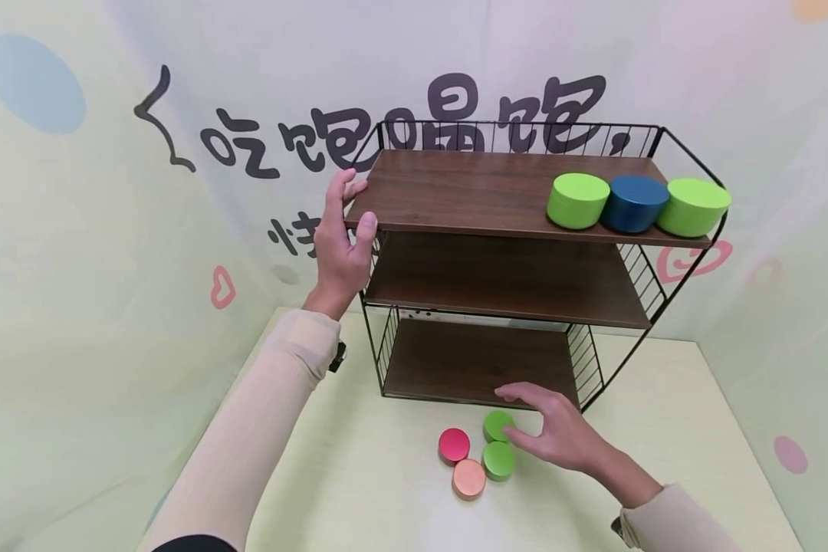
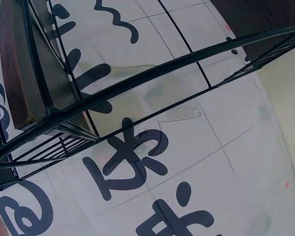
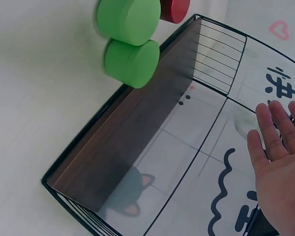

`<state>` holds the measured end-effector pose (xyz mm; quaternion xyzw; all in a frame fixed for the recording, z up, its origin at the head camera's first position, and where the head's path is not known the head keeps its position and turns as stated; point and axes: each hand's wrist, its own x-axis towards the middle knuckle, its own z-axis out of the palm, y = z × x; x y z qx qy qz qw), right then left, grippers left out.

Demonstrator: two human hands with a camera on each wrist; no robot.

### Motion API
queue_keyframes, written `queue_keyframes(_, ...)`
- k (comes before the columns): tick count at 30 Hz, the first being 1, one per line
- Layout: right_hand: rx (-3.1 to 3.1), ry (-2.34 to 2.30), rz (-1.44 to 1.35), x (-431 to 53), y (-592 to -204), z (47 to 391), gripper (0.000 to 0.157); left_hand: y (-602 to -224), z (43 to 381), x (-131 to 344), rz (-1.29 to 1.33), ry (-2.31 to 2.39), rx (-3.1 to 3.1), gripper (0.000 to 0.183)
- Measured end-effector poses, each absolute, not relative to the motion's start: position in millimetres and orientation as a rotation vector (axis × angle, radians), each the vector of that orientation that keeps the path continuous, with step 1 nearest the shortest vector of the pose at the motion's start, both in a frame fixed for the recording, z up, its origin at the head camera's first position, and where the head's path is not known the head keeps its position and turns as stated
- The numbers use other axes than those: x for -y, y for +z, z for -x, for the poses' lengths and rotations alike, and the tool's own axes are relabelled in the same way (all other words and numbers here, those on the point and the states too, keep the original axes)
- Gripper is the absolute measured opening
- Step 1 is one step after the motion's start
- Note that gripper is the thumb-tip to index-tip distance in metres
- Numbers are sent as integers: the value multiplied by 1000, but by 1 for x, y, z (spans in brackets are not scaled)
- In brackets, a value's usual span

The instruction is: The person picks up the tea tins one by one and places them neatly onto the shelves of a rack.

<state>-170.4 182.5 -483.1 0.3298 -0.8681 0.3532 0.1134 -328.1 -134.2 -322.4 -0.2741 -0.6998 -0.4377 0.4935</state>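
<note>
In the head view my left hand (image 1: 341, 249) grips the left front corner of a three-tier shelf rack (image 1: 455, 192), thumb at the board's front edge and fingers over the side rail. Low at the right, my right hand (image 1: 559, 433) hovers with spread fingers, its thumb close to two green round tins (image 1: 499, 460) on the table. The right wrist view shows its palm (image 3: 285, 182) holding nothing. Beside the green tins lie a red tin (image 1: 454, 445) and a peach tin (image 1: 469, 479). Only a sliver of the left hand shows in the left wrist view.
On the top board's right end stand a light green tin (image 1: 578, 201), a blue tin (image 1: 635, 204) and another light green tin (image 1: 694, 207) in a row. Black wire rails (image 1: 642, 276) edge the tiers. A printed cloth (image 1: 179, 230) hangs around the pale table (image 1: 359, 475).
</note>
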Motion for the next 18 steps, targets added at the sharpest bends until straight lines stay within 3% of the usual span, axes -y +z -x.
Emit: queue_keyframes(18,2683,1079,-910,-178,-530,165,48,-321,326,133,660,-1062,1692,57)
